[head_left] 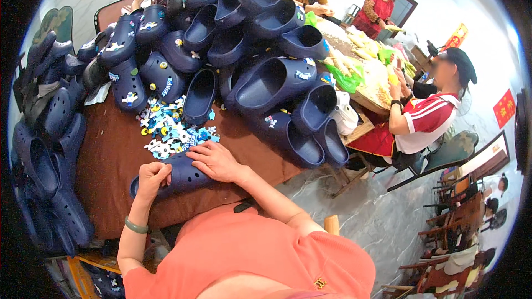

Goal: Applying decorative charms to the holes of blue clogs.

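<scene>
Lower centre: left hand [152, 178] clenched on the heel, right hand [213, 160] pressed flat on a navy foam clog [183, 177], seemingly light, flexible, best gripped at its rim.

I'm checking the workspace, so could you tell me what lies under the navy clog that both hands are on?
The navy clog rests on a brown tablecloth. The left hand and right hand cover parts of it; the cloth hides the table surface.
</scene>
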Tool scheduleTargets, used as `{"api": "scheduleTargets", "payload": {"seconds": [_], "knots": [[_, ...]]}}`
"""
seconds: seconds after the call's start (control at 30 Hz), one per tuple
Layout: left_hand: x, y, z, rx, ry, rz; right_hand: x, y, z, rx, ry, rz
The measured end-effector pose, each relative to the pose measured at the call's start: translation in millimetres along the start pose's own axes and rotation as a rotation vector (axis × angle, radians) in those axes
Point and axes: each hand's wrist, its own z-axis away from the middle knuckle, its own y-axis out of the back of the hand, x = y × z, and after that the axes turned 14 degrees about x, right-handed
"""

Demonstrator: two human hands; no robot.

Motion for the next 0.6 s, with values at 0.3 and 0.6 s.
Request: {"api": "scheduleTargets", "payload": {"seconds": [0.3, 0.6], "knots": [[-6.6, 5.0, -8.0, -0.037, 0.033, 0.024, -27.2, 156.2, -9.5, -0.162, 0.387, -1.331], [-18.5, 11.1, 4.7, -0.034, -0.374, -0.425, -61.3, 206.1, -4.7, -0.255, 0.955, -1.620]]}}
